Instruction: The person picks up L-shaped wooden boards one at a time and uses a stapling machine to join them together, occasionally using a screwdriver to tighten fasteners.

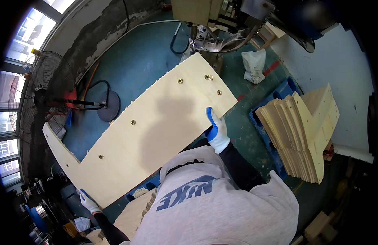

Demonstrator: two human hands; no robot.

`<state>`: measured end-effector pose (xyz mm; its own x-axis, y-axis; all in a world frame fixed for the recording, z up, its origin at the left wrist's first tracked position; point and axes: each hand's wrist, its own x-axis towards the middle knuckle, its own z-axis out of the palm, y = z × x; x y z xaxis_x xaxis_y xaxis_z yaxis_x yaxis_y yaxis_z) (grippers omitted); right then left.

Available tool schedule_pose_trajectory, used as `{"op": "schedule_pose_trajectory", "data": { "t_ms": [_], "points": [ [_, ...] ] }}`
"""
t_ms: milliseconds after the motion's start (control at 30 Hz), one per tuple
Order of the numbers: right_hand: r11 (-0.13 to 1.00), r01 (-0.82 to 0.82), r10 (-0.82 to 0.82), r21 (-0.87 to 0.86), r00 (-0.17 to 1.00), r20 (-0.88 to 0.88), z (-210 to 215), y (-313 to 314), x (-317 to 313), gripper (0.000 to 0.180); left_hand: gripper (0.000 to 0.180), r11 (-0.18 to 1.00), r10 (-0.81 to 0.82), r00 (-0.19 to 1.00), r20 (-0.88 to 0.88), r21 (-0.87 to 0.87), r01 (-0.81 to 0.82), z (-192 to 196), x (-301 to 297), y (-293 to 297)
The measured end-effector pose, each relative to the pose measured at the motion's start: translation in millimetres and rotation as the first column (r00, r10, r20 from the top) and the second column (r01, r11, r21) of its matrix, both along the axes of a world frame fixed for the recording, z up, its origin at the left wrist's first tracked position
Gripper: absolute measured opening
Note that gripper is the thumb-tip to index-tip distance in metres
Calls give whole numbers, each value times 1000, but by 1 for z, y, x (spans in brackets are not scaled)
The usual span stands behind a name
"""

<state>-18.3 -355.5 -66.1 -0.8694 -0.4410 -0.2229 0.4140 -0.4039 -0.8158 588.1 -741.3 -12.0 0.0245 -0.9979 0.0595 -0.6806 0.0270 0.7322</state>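
Note:
A large L-shaped plywood panel [111, 173] lies slantwise across the view in front of me, with several brass-coloured metal inserts set in its face and a rough, splintery far edge. My right hand [217, 132], in a white glove with blue coating, is closed on its near edge toward the right end, thumb on top and fingers hidden beneath. At the lower left corner my left hand [88, 202], gloved alike, grips the edge, its fingers partly hidden. The panel's far right end comes close to a machine [205, 38]. A shadow falls across its middle.
To the right, a stack of cut plywood panels [295, 134] stands on a blue pallet [289, 85]. More plywood [133, 214] is stacked at lower left. A white sack [254, 65] sits beyond the panel. A pedestal fan [41, 98] stands on the left near the windows.

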Motion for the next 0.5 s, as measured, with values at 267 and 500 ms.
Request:
{"op": "schedule_pose_trajectory", "data": {
  "t_ms": [267,500],
  "points": [
    [981,35,21,-189,957,288,1,84,-30,50,39,999,18,989,-146,45,-12,-16,-47,141],
    [968,-51,142,-246,917,371,-32,132,-58,64,33,982,45,947,-317,189,17,16,-104,235]
  ]
}}
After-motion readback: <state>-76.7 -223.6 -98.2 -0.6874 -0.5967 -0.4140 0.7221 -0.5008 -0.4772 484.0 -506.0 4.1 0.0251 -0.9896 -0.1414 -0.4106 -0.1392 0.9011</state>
